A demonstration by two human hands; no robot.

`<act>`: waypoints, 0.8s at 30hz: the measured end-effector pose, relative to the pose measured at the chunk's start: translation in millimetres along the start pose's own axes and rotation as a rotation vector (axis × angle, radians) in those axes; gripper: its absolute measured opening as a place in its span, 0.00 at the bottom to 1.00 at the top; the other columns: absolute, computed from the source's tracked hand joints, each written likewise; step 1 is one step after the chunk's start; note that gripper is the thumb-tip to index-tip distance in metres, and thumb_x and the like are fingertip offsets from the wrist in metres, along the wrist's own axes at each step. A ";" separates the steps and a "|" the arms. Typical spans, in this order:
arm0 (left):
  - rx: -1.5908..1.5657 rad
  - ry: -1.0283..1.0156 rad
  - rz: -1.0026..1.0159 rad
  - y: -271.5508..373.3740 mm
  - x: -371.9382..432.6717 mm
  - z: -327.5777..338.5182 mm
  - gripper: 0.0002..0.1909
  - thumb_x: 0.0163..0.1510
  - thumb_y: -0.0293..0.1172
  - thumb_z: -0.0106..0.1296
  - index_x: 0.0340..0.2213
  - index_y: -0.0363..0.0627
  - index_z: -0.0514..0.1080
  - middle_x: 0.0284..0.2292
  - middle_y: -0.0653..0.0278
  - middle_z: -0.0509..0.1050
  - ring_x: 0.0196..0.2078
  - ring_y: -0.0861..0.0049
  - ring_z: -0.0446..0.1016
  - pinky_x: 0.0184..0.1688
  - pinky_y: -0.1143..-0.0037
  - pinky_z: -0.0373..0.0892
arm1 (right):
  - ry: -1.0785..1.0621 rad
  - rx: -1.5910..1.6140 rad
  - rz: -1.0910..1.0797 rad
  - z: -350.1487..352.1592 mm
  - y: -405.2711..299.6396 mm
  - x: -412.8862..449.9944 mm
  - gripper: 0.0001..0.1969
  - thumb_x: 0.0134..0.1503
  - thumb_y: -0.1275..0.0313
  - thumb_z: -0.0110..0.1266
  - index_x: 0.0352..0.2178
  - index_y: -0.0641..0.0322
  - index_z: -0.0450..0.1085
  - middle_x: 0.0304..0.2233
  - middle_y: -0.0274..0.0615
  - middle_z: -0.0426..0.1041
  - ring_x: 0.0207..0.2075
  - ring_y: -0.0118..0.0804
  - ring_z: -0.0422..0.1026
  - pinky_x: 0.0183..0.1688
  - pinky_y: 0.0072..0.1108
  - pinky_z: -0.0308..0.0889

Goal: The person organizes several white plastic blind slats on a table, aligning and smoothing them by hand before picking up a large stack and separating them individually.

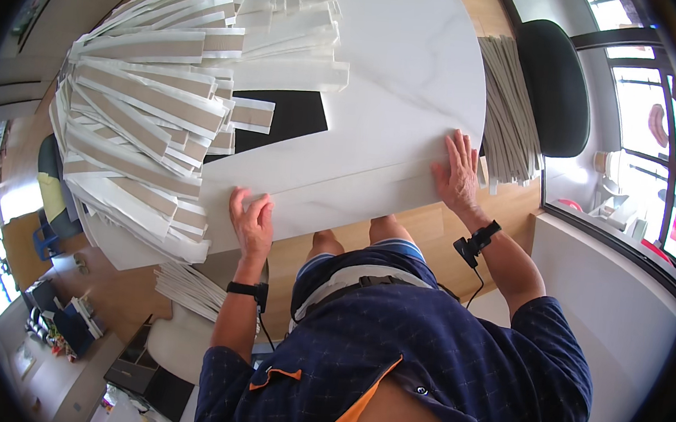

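A long, thin white strip (352, 179) seems to lie along the near edge of the marble-patterned white table (407, 69); only its fine edge line stands out. My left hand (252, 220) is at its left end with bent fingers, and whether they pinch it is unclear. My right hand (457, 175) rests flat near the other end, fingers spread. Left of my left hand, white strips with beige middles (152, 95) lie in a large fanned pile. Paler translucent strips (289, 73) adjoin it at the top. A black sheet (291, 116) lies partly under the pile.
Beyond the table's right edge, a bundle of long greyish strips (509, 111) lies by a dark chair backrest (552, 88). More white strips (191, 289) are below the table at the left. A low white wall (597, 294) stands at my right.
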State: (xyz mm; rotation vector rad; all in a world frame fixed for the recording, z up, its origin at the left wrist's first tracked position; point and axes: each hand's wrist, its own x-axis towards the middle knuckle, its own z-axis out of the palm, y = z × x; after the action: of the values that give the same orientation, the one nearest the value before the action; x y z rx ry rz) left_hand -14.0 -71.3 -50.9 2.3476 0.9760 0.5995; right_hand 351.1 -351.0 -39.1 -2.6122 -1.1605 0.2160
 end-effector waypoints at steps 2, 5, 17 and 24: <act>-0.031 -0.005 -0.030 3.3 3.1 -2.6 0.09 0.52 0.26 0.61 0.37 0.44 0.79 0.52 0.50 0.68 0.58 0.49 0.65 0.60 0.58 0.63 | 0.009 0.008 -0.012 -1.4 -2.1 -0.5 0.34 0.60 0.64 0.55 0.65 0.60 0.54 0.70 0.53 0.47 0.71 0.58 0.45 0.70 0.48 0.40; 0.007 -0.023 0.027 4.3 5.7 -6.1 0.08 0.53 0.25 0.60 0.37 0.43 0.79 0.59 0.46 0.64 0.60 0.47 0.63 0.61 0.58 0.61 | -0.049 -0.005 -0.048 -9.1 -33.5 2.9 0.39 0.58 0.62 0.57 0.67 0.60 0.51 0.70 0.55 0.44 0.72 0.59 0.41 0.70 0.51 0.36; -0.003 -0.050 0.033 -7.4 -4.6 0.6 0.07 0.53 0.25 0.59 0.36 0.43 0.79 0.61 0.43 0.63 0.62 0.46 0.62 0.62 0.57 0.60 | -0.448 0.007 -0.648 76.0 -223.5 -11.8 0.46 0.61 0.39 0.42 0.70 0.58 0.43 0.73 0.41 0.39 0.74 0.42 0.36 0.73 0.39 0.29; -0.012 -0.016 0.065 -10.6 -1.9 3.1 0.08 0.54 0.26 0.58 0.37 0.43 0.78 0.62 0.44 0.62 0.63 0.45 0.61 0.63 0.57 0.59 | -0.507 -0.166 -0.216 4.9 -81.0 -24.3 0.47 0.61 0.40 0.44 0.70 0.59 0.42 0.73 0.44 0.38 0.74 0.44 0.34 0.73 0.37 0.28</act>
State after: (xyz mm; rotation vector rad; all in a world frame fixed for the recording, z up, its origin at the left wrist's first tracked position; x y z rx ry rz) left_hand -18.9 -67.3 -60.1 2.3776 0.8887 0.6091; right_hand 276.7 -316.2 -18.3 -2.6206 -1.6740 0.8033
